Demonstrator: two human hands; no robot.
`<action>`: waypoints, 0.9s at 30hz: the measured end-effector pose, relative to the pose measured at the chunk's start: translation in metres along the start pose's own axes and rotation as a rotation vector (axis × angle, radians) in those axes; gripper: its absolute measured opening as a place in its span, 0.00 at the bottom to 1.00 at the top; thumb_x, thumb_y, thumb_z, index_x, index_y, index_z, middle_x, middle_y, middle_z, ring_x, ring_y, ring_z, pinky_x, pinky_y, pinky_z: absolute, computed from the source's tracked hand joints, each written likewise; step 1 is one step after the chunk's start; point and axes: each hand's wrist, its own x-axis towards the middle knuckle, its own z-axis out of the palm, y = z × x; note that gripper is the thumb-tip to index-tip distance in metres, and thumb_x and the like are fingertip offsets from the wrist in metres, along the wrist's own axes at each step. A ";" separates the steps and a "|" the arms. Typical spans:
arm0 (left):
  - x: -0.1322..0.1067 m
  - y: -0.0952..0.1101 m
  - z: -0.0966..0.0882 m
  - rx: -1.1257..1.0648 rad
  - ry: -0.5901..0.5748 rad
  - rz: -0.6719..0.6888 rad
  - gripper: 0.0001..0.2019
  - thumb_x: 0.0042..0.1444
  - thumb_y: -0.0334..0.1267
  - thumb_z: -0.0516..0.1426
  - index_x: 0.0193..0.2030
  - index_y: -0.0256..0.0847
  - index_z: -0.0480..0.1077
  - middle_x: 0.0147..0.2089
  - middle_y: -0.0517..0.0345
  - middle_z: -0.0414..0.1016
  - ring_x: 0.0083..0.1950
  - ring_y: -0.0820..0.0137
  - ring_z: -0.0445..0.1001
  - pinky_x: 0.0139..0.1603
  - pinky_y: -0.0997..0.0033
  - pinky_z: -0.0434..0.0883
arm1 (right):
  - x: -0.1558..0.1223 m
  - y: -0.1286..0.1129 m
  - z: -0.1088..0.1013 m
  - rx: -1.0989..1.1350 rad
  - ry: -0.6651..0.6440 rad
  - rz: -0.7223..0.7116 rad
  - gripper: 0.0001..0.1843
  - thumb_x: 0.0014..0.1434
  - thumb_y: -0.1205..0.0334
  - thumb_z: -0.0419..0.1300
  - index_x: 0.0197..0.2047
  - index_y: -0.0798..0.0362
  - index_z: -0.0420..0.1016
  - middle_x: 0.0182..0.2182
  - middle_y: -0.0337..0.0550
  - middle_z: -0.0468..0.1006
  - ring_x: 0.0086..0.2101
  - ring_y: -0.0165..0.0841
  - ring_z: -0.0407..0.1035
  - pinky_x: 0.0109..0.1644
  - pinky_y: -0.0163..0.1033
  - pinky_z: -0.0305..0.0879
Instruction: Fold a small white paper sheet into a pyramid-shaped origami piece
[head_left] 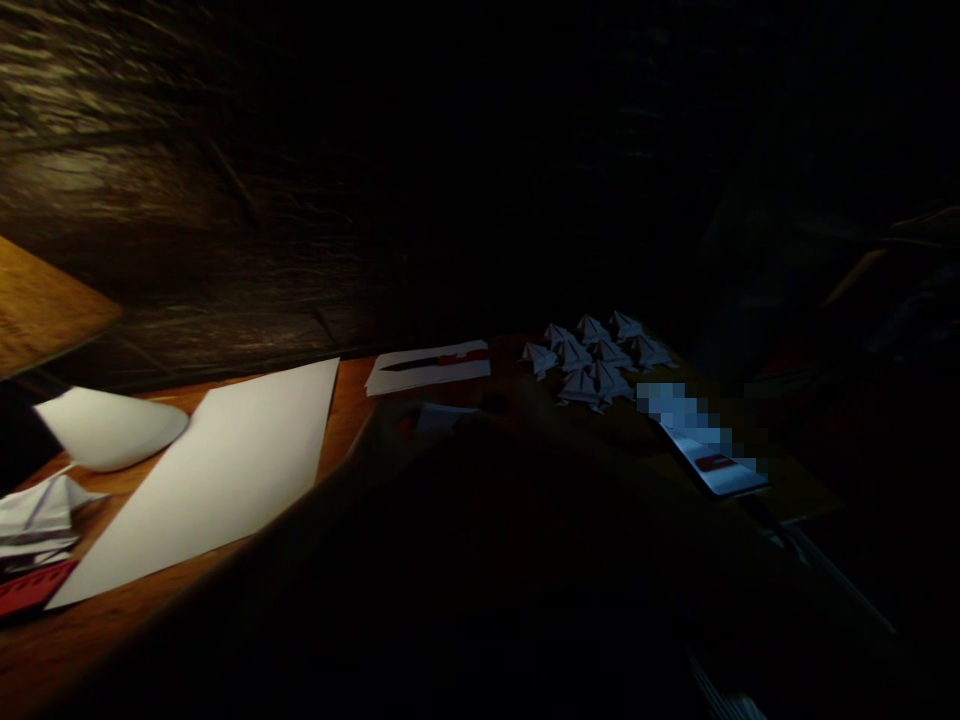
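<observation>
The picture is very dark. My left hand [384, 436] shows as a dim shape at the middle of the wooden table [345, 400], its arm coming in from the lower left. Its fingers close on the left edge of a small white paper [445, 416]. My right hand [525, 402] is a faint shadow at the paper's right side; its fingers cannot be made out. Behind the right hand lies a cluster of several folded white paper figures [596, 360].
A large white sheet [217, 470] lies at the left, with a curled white paper [109, 428] and crumpled folded papers [37, 510] beyond it. A white card with a dark and red strip [429, 366] lies further back. A booklet [712, 455] rests at the right.
</observation>
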 end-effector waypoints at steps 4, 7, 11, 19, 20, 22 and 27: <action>0.001 0.006 -0.003 -0.066 0.001 0.121 0.10 0.56 0.45 0.67 0.32 0.41 0.80 0.34 0.54 0.82 0.37 0.66 0.78 0.42 0.68 0.74 | -0.002 -0.001 0.000 -0.098 -0.014 -0.001 0.03 0.59 0.65 0.67 0.33 0.54 0.79 0.31 0.43 0.81 0.30 0.32 0.70 0.32 0.37 0.53; -0.001 0.010 -0.005 -0.049 0.004 0.097 0.12 0.56 0.48 0.68 0.31 0.43 0.80 0.35 0.52 0.82 0.39 0.64 0.79 0.44 0.63 0.75 | -0.004 0.000 0.002 -0.088 0.016 -0.030 0.04 0.61 0.61 0.66 0.38 0.52 0.82 0.32 0.43 0.82 0.31 0.34 0.71 0.34 0.37 0.55; -0.007 0.011 -0.006 0.013 -0.008 0.050 0.10 0.56 0.47 0.70 0.31 0.45 0.81 0.38 0.49 0.83 0.43 0.61 0.80 0.48 0.57 0.76 | -0.005 0.002 0.004 -0.112 0.059 -0.107 0.07 0.57 0.60 0.69 0.40 0.50 0.84 0.34 0.44 0.83 0.34 0.36 0.74 0.36 0.38 0.58; -0.008 0.008 -0.002 0.026 -0.015 0.012 0.13 0.69 0.46 0.61 0.54 0.42 0.76 0.57 0.48 0.77 0.55 0.62 0.78 0.57 0.54 0.77 | -0.006 0.004 0.005 -0.128 0.117 -0.123 0.09 0.60 0.57 0.66 0.31 0.52 0.80 0.28 0.44 0.80 0.29 0.33 0.69 0.32 0.38 0.53; -0.008 0.008 -0.001 0.019 -0.009 0.001 0.15 0.70 0.45 0.59 0.58 0.41 0.73 0.60 0.47 0.75 0.56 0.62 0.77 0.57 0.54 0.78 | -0.006 0.005 0.005 -0.134 0.123 -0.125 0.08 0.59 0.57 0.66 0.31 0.51 0.81 0.28 0.44 0.80 0.29 0.33 0.69 0.32 0.38 0.53; -0.007 0.007 -0.001 0.003 0.007 -0.024 0.16 0.71 0.45 0.59 0.61 0.42 0.72 0.63 0.46 0.73 0.57 0.61 0.76 0.57 0.53 0.78 | -0.005 0.008 0.005 -0.135 0.115 -0.122 0.05 0.57 0.59 0.66 0.32 0.51 0.82 0.29 0.44 0.81 0.30 0.34 0.70 0.33 0.38 0.54; -0.005 0.004 -0.003 -0.058 0.036 -0.078 0.16 0.71 0.44 0.59 0.61 0.42 0.72 0.62 0.46 0.73 0.57 0.61 0.76 0.57 0.53 0.78 | -0.004 0.006 -0.001 -0.109 0.088 -0.104 0.05 0.57 0.63 0.65 0.35 0.51 0.84 0.31 0.45 0.83 0.30 0.35 0.73 0.33 0.38 0.57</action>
